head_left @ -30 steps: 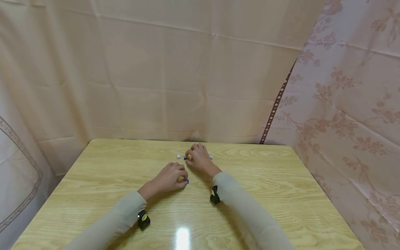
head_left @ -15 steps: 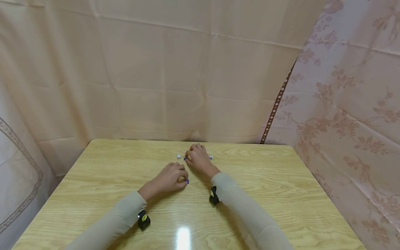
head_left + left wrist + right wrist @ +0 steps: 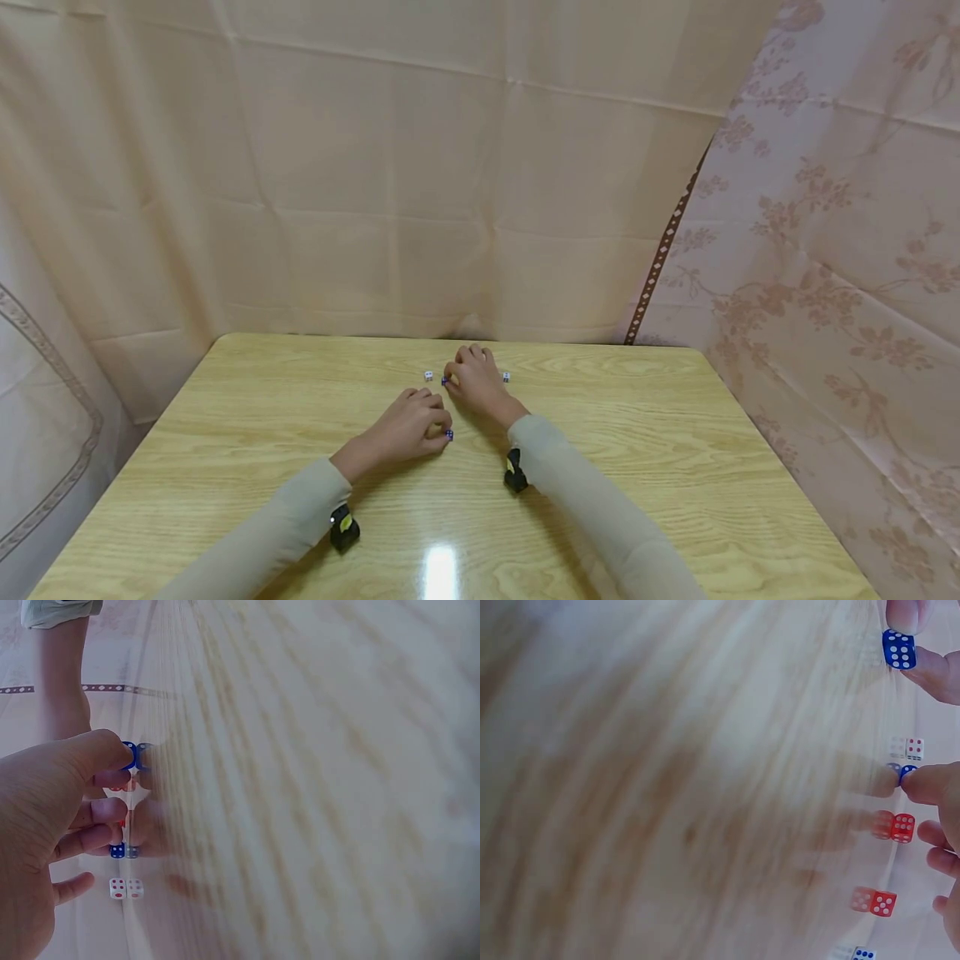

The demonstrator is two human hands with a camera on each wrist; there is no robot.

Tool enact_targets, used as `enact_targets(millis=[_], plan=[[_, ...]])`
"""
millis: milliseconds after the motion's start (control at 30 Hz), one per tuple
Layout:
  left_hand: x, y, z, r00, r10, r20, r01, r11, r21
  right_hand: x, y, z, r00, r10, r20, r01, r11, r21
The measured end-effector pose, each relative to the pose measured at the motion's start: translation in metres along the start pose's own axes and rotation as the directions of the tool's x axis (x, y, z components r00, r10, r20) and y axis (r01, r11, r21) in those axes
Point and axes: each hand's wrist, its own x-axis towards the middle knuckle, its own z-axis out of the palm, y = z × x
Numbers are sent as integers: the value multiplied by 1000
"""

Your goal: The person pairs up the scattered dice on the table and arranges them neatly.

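Observation:
Between thumb and fingertip, my left hand [image 3: 408,425] pinches a blue die [image 3: 449,435] with white pips, low over the tabletop; its pips show clearly in the right wrist view. Farther back, my right hand [image 3: 477,382] has its thumb and forefinger at another blue die [image 3: 444,381], part of a row of dice. A white die [image 3: 428,376] lies left of that blue one. Two red dice, a nearer red die [image 3: 903,828] and a farther red die [image 3: 883,904], sit under the right hand, hidden in the head view. Another white die [image 3: 506,377] ends the row on the right.
The dice row runs near the back edge of a glossy wood-grain table [image 3: 637,467]. A beige curtain [image 3: 360,183] hangs right behind it, with a flowered curtain [image 3: 847,275] at the right. Both wrists wear small black devices.
My right hand has shifted slightly left, its fingertips now at the blue die; the red die glimpsed beneath it is now covered. The left hand has stayed put with its die.

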Motion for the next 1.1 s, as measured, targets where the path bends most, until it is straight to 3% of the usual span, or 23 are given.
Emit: enact_targets(millis=[467,733,1100], plan=[[0,4,-3,1000,4,-13,-4,1000,-2,-12,-1,-11,997,-43,67,44,999,-20],[-1,5,-5,1000,7,-13,-7,1000,7,-25,1,-16,997,-56,47,52,996,78],[-1,2,-4,1000,-4,0,4,1000,-4,-48,4,-20,996,-79,29,75,990,123]])
